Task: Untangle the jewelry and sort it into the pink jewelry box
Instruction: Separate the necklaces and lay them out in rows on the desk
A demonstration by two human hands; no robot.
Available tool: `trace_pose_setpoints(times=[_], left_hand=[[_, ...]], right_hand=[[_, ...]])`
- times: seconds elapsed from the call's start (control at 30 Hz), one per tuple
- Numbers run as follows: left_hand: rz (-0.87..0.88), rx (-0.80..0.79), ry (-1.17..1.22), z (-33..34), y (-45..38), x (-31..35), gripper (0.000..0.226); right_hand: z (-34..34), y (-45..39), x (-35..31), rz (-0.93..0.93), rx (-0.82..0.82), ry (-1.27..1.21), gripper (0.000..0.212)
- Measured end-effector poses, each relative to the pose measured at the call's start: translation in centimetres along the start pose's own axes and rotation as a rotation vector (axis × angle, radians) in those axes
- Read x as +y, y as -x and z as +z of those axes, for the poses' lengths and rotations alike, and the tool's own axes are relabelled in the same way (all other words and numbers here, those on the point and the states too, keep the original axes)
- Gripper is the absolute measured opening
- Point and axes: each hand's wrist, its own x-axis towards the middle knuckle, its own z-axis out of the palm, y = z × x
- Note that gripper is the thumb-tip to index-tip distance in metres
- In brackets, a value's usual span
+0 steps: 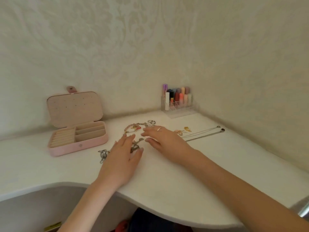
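The pink jewelry box (78,146) stands open at the left of the white desk, its lid upright and its compartments bare. My left hand (123,153) lies flat with straight fingers over a dark metal piece (136,144); a silver chain (103,154) lies just left of it. My right hand (160,139) hovers flat beside it, fingers stretched, a ring on one finger. Beyond the hands lie a pink beaded bracelet (132,128) and silver rings (151,122). Gold earrings (187,128) and two long silver necklaces (204,133) lie to the right.
A clear acrylic organiser (178,104) with several lipsticks stands in the back corner by the wallpapered walls. The white desk (167,181) has a curved front edge close to my body.
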Motion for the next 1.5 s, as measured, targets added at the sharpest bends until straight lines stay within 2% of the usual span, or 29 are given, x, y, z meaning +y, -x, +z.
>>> trace_pose_setpoints(times=[0.07,0.13,0.23,0.33,0.4,0.47,0.6,0.73,0.9,1.0,1.07,1.13,1.23,1.3,1.4,1.5], left_hand=[[-0.103,0.03,-0.048,-1.1,-0.3,-2.2,0.053],[-0.144,-0.009,-0.058,-2.1,-0.7,-4.1,0.052],[-0.108,-0.028,-0.001,-2.5,-1.0,-5.2,0.034],[-0.047,0.085,-0.026,-2.2,-1.3,-5.3,0.015],[-0.041,0.149,-0.061,-2.1,-1.4,-5.4,0.016],[-0.052,0.189,-0.083,-2.1,-1.4,-5.6,0.018],[-0.065,0.26,-0.097,-2.0,-1.0,-5.5,0.021],[-0.076,0.259,-0.086,-1.8,-1.0,-5.6,0.023],[-0.09,0.229,-0.088,-1.7,-1.0,-5.8,0.024],[-0.071,0.237,-0.098,-1.8,-1.0,-5.5,0.025],[0.006,0.291,-0.011,-1.9,-1.3,-4.5,0.025],[0.037,0.291,0.265,-1.8,-2.5,-3.0,0.027],[-0.031,0.096,0.659,-1.1,-5.0,-0.9,0.026],[-0.08,0.053,0.829,-0.6,-5.7,-0.5,0.025],[-0.106,0.07,0.765,-0.3,-5.7,-0.8,0.022],[-0.139,0.122,0.698,-0.3,-5.0,-1.5,0.024]], right_hand=[[1.5,-2.5,-1.9,-0.035,-0.144,-0.047,0.036],[2.3,-4.7,-2.7,-0.004,-0.224,-0.077,0.034],[3.2,-6.0,-2.6,0.063,-0.129,-0.188,0.018],[3.5,-6.0,-2.1,0.137,-0.038,-0.42,0.011],[2.7,-5.8,-1.3,0.196,-0.013,-0.491,0.015],[1.9,-5.6,0.1,0.258,-0.017,-0.4,0.018],[2.0,-4.8,1.1,0.285,-0.154,-0.343,0.018],[2.3,-4.9,-0.1,0.263,-0.138,-0.352,0.022],[2.4,-4.6,-1.2,0.257,-0.093,-0.368,0.007],[2.5,-4.6,-1.3,0.249,-0.074,-0.384,0.012],[2.2,-4.8,-1.5,0.261,-0.042,-0.433,0.012],[1.5,-5.0,-1.9,0.264,0.018,-0.565,0.009],[0.1,-5.2,-2.3,0.255,0.081,-0.749,0.013],[-0.6,-5.0,-2.1,0.273,0.058,-0.774,0.019],[-1.1,-4.7,-1.6,0.31,0.005,-0.811,0.018],[-1.4,-4.8,-1.0,0.342,0.031,-0.789,0.024]])
